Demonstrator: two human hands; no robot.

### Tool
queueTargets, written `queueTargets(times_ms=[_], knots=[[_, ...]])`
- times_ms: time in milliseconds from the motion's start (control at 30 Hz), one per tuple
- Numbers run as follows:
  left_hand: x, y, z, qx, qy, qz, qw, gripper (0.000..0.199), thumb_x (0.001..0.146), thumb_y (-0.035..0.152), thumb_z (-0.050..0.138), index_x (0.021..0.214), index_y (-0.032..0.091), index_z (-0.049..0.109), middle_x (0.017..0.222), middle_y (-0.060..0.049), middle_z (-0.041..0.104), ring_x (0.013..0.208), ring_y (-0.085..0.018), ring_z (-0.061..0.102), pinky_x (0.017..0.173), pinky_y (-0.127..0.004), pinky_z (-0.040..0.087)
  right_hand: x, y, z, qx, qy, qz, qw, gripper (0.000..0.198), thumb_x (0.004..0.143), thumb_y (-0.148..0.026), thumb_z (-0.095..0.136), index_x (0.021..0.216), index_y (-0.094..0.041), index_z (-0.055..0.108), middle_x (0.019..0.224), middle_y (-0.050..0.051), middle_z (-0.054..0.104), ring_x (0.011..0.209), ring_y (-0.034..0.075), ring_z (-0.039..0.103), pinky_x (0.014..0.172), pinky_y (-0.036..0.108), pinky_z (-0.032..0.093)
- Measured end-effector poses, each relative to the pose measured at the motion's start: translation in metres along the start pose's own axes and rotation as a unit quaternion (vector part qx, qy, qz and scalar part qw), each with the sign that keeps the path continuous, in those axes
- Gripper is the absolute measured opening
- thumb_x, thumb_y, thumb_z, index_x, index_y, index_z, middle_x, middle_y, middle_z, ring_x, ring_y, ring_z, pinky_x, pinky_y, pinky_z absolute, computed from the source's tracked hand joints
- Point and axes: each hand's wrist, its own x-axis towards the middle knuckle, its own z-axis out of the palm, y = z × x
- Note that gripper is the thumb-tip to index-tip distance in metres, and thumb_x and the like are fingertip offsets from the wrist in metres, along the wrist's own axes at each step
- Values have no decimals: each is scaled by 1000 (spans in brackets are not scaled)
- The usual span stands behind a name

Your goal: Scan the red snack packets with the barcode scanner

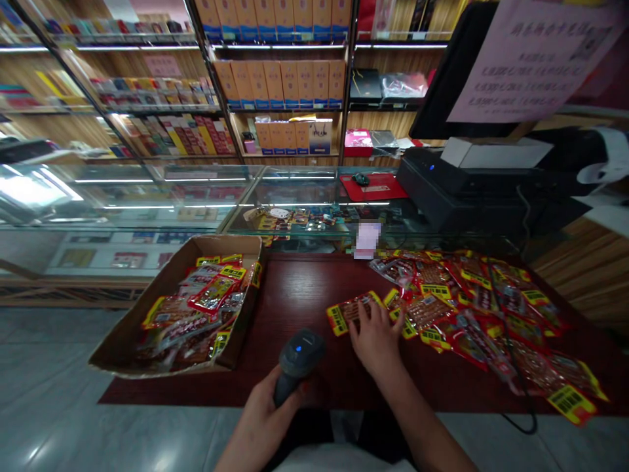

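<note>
So the left hand [268,410] had its fingers wrapped round the handle of a dark barcode scanner [301,354] with a little blue light on, held up over the front part of the dark red table [295,288]. The right hand [377,337] was spread out over a red and yellow snack packet [339,320], fingers apart and tips down on the wrapper; couldn't tell if it was pinching any of it. That packet lay flat on the tabletop, just left of a big messy pile of similar packets [432,311], with a black cable [534,413] running across the pile and looping near the front edge. Over on the left was an open cardboard box [242,341], tilted-looking in the view, with a load more packets inside [216,292]. Behind the table stood a glass counter [295,187] with a red mat [388,190] and a dark computer mouse [361,178] on top
</note>
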Motion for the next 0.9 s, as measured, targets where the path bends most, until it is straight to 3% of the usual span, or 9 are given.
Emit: queueTargets(times_ms=[100, 200, 300, 367, 467, 567, 700, 800, 900], knots=[[-1, 7, 3, 27, 2, 5, 1000, 23, 83, 37, 67, 92, 16, 72, 65, 1, 64, 70, -20, 62, 69, -30, 52, -9, -16, -6, 54, -37, -26, 997, 40, 94, -36, 54, 131, -26, 64, 131, 17, 66, 117, 36, 58, 112, 66, 23], [-3, 11, 0, 56, 10, 19, 998, 22, 84, 34, 65, 92, 15, 72, 73, -1, 68, 75, -21, 62, 73, -30, 52, 2, -4, -12, 74, -71, -25, 994, 51, 92, -39, 57, 140, -22, 56, 136, 18, 62, 123, 35, 56, 106, 53, 37], [-5, 11, -4, 76, 17, 29, 997, 23, 84, 34, 64, 94, 15, 73, 78, -2, 70, 75, -21, 62, 75, -29, 51, 18, 14, -15, 79, -115, -68, 988, 74, 84, -42, 70, 149, -18, 45, 148, 18, 52, 135, 36, 47, 107, 51, 38], [-6, 10, -6, 83, 14, 30, 996, 24, 85, 34, 63, 96, 15, 73, 81, -2, 71, 74, -20, 61, 75, -28, 50, 25, 20, -16, 74, -140, -104, 982, 80, 80, -40, 76, 149, -20, 43, 147, 16, 54, 134, 35, 48, 110, 54, 34], [-9, 10, -7, 80, 3, 28, 996, 25, 86, 34, 62, 97, 15, 73, 83, -2, 71, 76, -20, 60, 76, -28, 49, 30, 20, -20, 59, -153, -124, 979, 74, 75, -37, 81, 141, -21, 53, 128, 13, 64, 119, 34, 56, 108, 53, 35], [-12, 11, -7, 78, -1, 24, 997, 24, 86, 33, 62, 95, 15, 73, 79, -1, 69, 72, -19, 58, 75, -28, 49, 31, 20, -23, 78, -156, -131, 976, 58, 69, -37, 86, 120, -21, 66, 118, 12, 63, 111, 32, 59, 99, 45, 44], [-13, 10, -8, 84, 9, 26, 996, 24, 85, 34, 63, 95, 15, 74, 76, 0, 67, 69, -18, 55, 71, -27, 48, 31, 24, -24, 139, -142, -113, 974, 46, 63, -33, 89, 100, -23, 65, 116, 9, 62, 111, 30, 60, 93, 39, 47], [-14, 13, -8, 86, 12, 29, 996, 26, 85, 36, 63, 95, 15, 74, 75, -1, 66, 69, -18, 55, 68, -27, 47, 30, 27, -20, 234, -155, -58, 958, 40, 71, -22, 80, 105, -26, 61, 100, 2, 69, 95, 23, 68, 84, 34, 50], [-15, 19, -8, 81, 11, 30, 996, 24, 84, 37, 62, 90, 16, 71, 69, 1, 62, 67, -18, 54, 68, -27, 47, 28, 30, -10, 356, -144, 0, 923, 42, 77, -15, 70, 115, -30, 61, 105, 0, 74, 98, 21, 72, 88, 33, 52]])
